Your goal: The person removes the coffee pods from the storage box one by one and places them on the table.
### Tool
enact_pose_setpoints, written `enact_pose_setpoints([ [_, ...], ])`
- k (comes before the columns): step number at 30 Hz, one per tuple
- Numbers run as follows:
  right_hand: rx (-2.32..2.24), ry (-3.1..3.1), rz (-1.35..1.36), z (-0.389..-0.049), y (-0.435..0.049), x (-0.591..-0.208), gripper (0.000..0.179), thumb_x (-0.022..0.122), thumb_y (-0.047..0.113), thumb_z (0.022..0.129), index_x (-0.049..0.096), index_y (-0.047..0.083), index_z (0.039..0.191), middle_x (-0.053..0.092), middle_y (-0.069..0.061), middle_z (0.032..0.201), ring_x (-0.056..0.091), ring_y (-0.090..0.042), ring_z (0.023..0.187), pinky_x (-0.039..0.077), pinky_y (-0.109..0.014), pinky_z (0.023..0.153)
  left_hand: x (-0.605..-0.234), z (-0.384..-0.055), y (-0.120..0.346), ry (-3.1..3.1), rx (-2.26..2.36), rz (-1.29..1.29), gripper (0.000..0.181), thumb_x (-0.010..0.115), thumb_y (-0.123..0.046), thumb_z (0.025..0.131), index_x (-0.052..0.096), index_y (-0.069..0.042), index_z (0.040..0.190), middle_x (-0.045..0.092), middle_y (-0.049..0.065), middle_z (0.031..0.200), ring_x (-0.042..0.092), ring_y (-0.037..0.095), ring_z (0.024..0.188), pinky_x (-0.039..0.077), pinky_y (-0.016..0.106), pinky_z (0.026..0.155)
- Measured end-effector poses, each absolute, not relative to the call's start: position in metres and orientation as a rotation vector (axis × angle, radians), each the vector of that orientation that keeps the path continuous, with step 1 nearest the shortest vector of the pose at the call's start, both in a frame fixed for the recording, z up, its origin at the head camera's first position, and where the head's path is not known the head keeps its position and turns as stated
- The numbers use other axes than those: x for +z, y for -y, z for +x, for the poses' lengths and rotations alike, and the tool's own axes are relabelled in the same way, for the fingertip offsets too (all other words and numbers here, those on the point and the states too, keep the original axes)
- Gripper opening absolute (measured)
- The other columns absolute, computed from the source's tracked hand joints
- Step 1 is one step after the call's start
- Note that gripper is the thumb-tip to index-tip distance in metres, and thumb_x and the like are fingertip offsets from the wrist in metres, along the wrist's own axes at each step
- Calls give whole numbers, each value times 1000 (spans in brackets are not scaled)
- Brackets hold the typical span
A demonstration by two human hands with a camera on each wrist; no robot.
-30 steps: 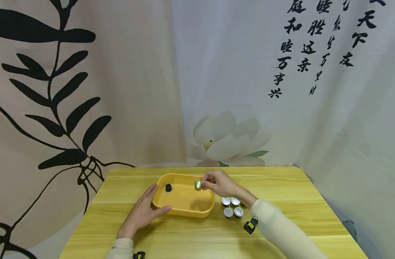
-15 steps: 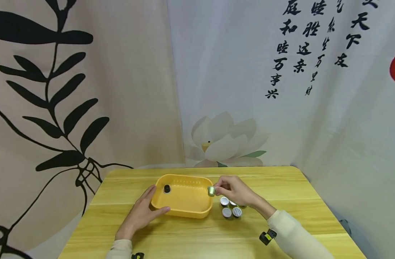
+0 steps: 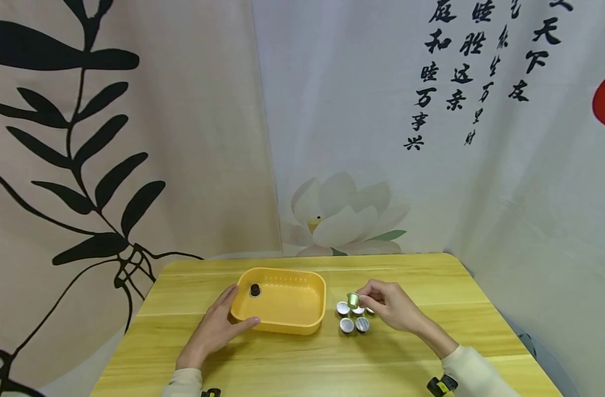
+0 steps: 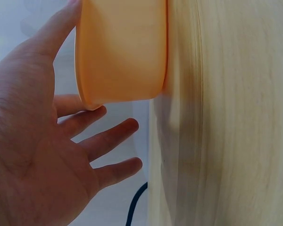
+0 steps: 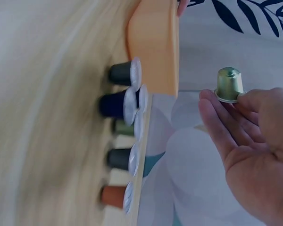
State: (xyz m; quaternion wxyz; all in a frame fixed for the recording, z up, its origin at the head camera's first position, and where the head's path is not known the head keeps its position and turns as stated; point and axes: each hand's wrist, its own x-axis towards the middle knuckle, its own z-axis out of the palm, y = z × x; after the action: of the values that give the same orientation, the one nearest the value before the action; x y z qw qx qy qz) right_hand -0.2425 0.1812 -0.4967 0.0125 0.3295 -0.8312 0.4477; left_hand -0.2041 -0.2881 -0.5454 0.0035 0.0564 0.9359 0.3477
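Observation:
My right hand (image 3: 394,309) pinches a green coffee capsule (image 3: 353,300) by its rim between thumb and fingers. It is held above several capsules (image 3: 347,325) that stand lid down or lid up to the right of the tray; their silver lids face up. In the right wrist view the held capsule (image 5: 229,84) has its narrow end pointing away from the rim. My left hand (image 3: 213,334) rests against the left end of the yellow tray (image 3: 289,306), its fingers fairly straight and the thumb at the front rim. Inside the tray, near its left end, a black capsule (image 3: 255,289) stands lid down.
A yellow wood-grain table (image 3: 411,342) carries everything. Capsules beside the tray include a dark blue one (image 5: 112,104) and an orange one (image 5: 113,196). Behind the table hangs a printed curtain (image 3: 223,138). A dark cable (image 4: 136,202) shows beyond the table edge in the left wrist view.
My right hand has carried the green capsule rightward, from above the tray to above the capsules on the table. The left hand stays at the tray.

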Motion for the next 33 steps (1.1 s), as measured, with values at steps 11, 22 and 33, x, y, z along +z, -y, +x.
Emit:
enact_pose_setpoints([
  [11, 1372, 2623, 960, -227, -217, -512, 12, 67, 14, 115, 78, 14, 109, 86, -10, 114, 83, -7, 98, 70, -24, 84, -545, -205, 288, -2941, 1098, 183, 119, 80, -68, 98, 23, -3, 180, 19, 21, 190, 28, 54, 172, 33, 77, 135],
  [22, 1184, 2566, 1002, -222, -231, -527, 13, 69, 9, 113, 79, 17, 109, 86, -3, 111, 84, -15, 102, 71, -27, 85, -545, -204, 287, -2928, 1101, 171, 121, 80, -69, 98, 21, -3, 180, 17, 20, 190, 25, 54, 172, 31, 76, 136],
  [33, 924, 2452, 1082, -221, -232, -540, 16, 77, -3, 104, 81, 12, 107, 86, 1, 105, 84, -17, 99, 71, -26, 82, -546, -204, 287, -2933, 1096, 177, 121, 81, -68, 98, 21, -3, 180, 18, 21, 190, 27, 54, 172, 31, 77, 135],
])
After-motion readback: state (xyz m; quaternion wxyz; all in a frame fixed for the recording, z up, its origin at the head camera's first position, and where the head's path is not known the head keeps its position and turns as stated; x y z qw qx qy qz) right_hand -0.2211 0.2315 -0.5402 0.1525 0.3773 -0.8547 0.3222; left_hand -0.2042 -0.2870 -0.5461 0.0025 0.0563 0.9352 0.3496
